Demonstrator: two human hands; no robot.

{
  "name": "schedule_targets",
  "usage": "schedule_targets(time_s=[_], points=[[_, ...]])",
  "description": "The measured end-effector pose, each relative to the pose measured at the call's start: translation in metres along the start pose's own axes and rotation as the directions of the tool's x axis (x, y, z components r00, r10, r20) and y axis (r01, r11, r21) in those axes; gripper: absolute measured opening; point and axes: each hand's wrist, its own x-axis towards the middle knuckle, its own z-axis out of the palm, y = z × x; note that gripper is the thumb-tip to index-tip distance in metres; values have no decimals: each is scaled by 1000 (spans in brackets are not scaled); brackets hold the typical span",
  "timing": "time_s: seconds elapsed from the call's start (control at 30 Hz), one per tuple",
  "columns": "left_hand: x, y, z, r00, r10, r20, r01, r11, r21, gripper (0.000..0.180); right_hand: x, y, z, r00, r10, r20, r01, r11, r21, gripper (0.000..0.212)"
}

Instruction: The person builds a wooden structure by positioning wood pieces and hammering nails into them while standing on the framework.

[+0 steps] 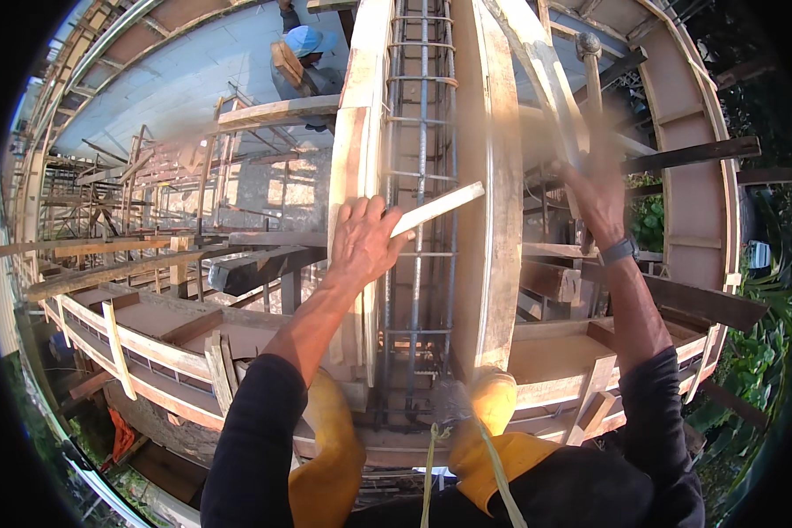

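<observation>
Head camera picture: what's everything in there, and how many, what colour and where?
wooden strip: one, pale, in the left hand, reaching over the steel cage
hammer: one, grey head, brown handle, at the right hand
steel cage: one, grey, middle
side boards: two, pale brown, either side of the cage
timbers: many, brown and grey, all around
co-worker: one, blue headwear, upper left
plants: uncountable, green, right edge
orange cloth-like piece: one, orange, lower left
cords: two, yellow-green, bottom middle
watch: one, dark, right wrist
boots: two, yellow, bottom middle
sleeves: two, black, bottom
left hand: one, bare, at the left board
right hand: one, bare, right of centre, partly blurred
</observation>
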Motion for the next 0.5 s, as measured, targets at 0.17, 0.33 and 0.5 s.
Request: schedule_targets(time_s=[0.17, 0.33, 0.5], points=[[0, 1, 5, 1000, 18, 7, -18, 999, 48, 39, -10, 7, 5, 994, 51, 100, -64, 990, 125, 94], [10, 10, -11, 982, -65, 179, 33, 984, 177, 32, -13, 4, 28, 986, -30, 161, 9, 992, 125, 98], [4, -6, 6, 985, -44, 168, 27, 994, 103, 52, -12, -35, 36, 962, -99, 253, 70, 990, 120, 88]])
